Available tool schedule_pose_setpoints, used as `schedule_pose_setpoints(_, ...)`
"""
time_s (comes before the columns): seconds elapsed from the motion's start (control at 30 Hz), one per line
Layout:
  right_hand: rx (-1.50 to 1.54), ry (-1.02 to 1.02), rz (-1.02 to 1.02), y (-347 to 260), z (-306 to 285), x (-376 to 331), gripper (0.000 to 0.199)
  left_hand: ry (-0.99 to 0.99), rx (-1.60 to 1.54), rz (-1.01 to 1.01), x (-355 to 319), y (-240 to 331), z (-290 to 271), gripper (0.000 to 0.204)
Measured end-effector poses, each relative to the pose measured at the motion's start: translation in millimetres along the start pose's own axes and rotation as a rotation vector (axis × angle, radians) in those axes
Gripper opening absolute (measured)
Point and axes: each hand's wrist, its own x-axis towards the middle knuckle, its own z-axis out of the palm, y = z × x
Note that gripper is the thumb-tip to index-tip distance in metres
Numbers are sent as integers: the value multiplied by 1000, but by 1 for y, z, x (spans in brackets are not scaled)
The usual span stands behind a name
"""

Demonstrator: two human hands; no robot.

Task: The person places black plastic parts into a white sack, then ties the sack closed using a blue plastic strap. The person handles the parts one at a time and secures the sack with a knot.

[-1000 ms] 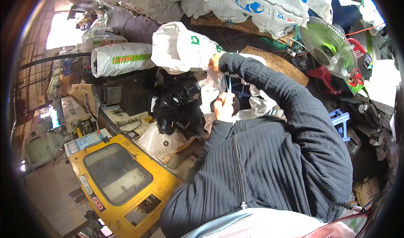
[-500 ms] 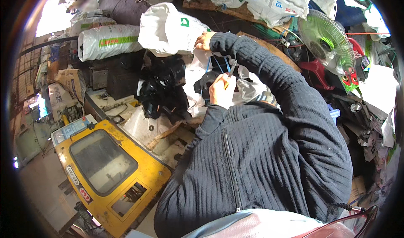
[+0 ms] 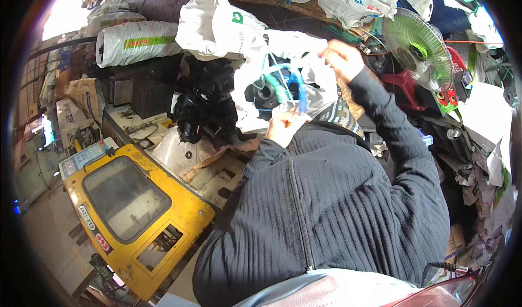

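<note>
In front of my body an open white plastic sack (image 3: 247, 119) holds a green cord or tube (image 3: 276, 88), a blue one (image 3: 302, 92) and a dark round part (image 3: 265, 96). My right hand (image 3: 343, 60) grips the sack's rim on the right, fingers closed and slightly blurred. At the near rim my left hand (image 3: 286, 126) has its fingers pinched together on the plastic. Whether a thin blade is still in that hand cannot be made out. Just beyond lies a white sack with a green mark (image 3: 209, 27), its wide mouth toward the left.
Black plastic bags (image 3: 204, 103) lie left of the open sack, near a rolled white sack (image 3: 138, 42). A yellow machine panel with a window (image 3: 179, 198) stands at lower left. To the right are a green fan (image 3: 418, 49) and a red plastic piece (image 3: 402, 89).
My right hand has moved right, drawing the sack's rim out so the mouth is wider and the cords show. My left hand has lowered slightly; the blade seen in it before no longer shows.
</note>
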Motion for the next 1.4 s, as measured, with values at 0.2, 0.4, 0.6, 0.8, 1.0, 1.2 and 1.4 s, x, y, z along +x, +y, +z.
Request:
schedule_pose_setpoints(0.2, -687, -236, -205, 23, 45, -38, 22, 12, 296, -110, -9, 9, 17, 17)
schedule_pose_setpoints(0.4, -1097, -540, -682, 50, 49, -22, 19, 200, 356, 74, -30, -9, 40, 19)
schedule_pose_setpoints(0.6, -778, -588, -450, 30, 47, 26, 17, 571, 135, 186, -50, -44, 70, 25)
schedule_pose_setpoints(0.8, -916, -733, -970, -1, 47, 32, 18, 494, 10, 51, -62, -22, 95, 19)
schedule_pose_setpoints(1.0, -934, -911, -1221, 6, 51, 44, 14, 505, -159, 206, -58, -15, 102, 19)
schedule_pose_setpoints(1.2, -751, -843, -903, 19, 47, 45, 17, 881, -349, 147, -69, -39, 97, 25)
schedule_pose_setpoints(1.4, -1079, -977, -627, 10, 51, 37, 36, 723, 420, -200, -83, -45, 115, 33)
